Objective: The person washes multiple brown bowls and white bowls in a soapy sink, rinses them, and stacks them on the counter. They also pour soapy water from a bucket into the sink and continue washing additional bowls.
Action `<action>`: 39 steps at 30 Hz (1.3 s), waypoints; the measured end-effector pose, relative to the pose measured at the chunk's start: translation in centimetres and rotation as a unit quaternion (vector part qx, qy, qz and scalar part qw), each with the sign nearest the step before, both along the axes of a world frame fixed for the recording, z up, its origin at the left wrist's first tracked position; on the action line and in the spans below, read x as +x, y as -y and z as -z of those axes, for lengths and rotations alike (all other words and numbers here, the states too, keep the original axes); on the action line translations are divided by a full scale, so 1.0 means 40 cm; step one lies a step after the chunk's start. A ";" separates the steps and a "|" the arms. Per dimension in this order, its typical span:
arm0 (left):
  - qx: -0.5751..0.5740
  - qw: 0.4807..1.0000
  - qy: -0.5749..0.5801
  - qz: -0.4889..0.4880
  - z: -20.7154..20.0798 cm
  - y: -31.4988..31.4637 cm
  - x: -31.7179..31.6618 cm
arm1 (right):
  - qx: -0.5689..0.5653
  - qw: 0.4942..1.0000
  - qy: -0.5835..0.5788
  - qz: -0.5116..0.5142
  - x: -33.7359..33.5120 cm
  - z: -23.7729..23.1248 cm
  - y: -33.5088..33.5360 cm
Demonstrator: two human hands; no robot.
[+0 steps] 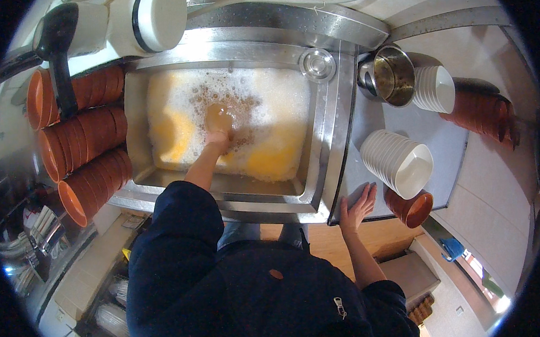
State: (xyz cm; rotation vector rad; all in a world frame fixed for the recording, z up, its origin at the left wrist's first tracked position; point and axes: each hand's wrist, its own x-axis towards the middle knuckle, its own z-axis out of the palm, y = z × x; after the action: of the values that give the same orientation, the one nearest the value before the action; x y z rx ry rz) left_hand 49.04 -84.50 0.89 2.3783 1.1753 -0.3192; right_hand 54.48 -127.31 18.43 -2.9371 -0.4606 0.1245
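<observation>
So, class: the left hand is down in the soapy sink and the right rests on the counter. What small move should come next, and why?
Probably lift the left hand with the small brown bowl clear of the foam: the bowl sits at the suds' surface in the sink. The right hand lies flat and empty on the counter edge, free to take it.

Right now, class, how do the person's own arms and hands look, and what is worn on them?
Both hands, left hand and right hand, are bare: no gloves, and no rings or watch can be made out. The dark navy sleeves of a zipped jacket are pushed up, leaving both forearms uncovered.
</observation>
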 end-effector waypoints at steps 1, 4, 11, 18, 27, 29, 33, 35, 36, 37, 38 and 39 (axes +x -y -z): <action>-0.032 0.999 -0.010 -0.008 0.005 -0.001 -0.004 | 0.002 1.000 0.002 -0.002 0.000 0.000 0.000; -0.093 0.994 -0.050 0.000 0.017 -0.006 -0.015 | 0.005 1.000 0.004 -0.005 0.001 0.001 0.001; -0.121 0.980 -0.123 0.095 0.069 -0.014 -0.048 | 0.003 1.000 0.007 -0.002 0.001 0.005 0.001; -0.120 0.968 -0.156 0.156 0.122 -0.021 -0.075 | 0.005 1.000 0.008 -0.007 0.001 0.001 0.000; -0.117 0.958 -0.173 0.195 0.170 -0.024 -0.092 | 0.006 1.000 0.006 -0.006 0.001 0.003 0.001; -0.117 0.957 -0.175 0.202 0.178 -0.023 -0.094 | 0.008 1.000 0.003 -0.005 0.001 0.005 0.002; -0.118 0.954 -0.176 0.212 0.187 -0.023 -0.099 | 0.018 1.000 0.004 -0.009 0.001 0.005 0.003; -0.119 0.953 -0.177 0.216 0.193 -0.024 -0.103 | 0.012 1.000 0.000 -0.004 0.001 0.004 0.002; -0.118 0.953 -0.178 0.217 0.197 -0.024 -0.106 | 0.010 1.000 -0.001 -0.002 0.000 0.004 0.002; -0.115 0.952 -0.177 0.221 0.203 -0.025 -0.109 | 0.007 1.000 -0.001 0.000 0.000 0.004 0.001; -0.113 0.953 -0.174 0.220 0.209 -0.025 -0.114 | 0.004 1.000 -0.002 0.002 0.000 0.004 0.001; -0.106 0.953 -0.170 0.229 0.218 -0.026 -0.117 | 0.001 1.000 -0.003 0.004 0.000 0.004 0.000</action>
State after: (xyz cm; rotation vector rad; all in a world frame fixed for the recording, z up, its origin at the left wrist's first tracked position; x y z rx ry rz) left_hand 44.37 -83.47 -7.82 2.4367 0.6573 -0.9887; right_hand 54.48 -127.33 18.27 -2.9356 -0.4473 0.1306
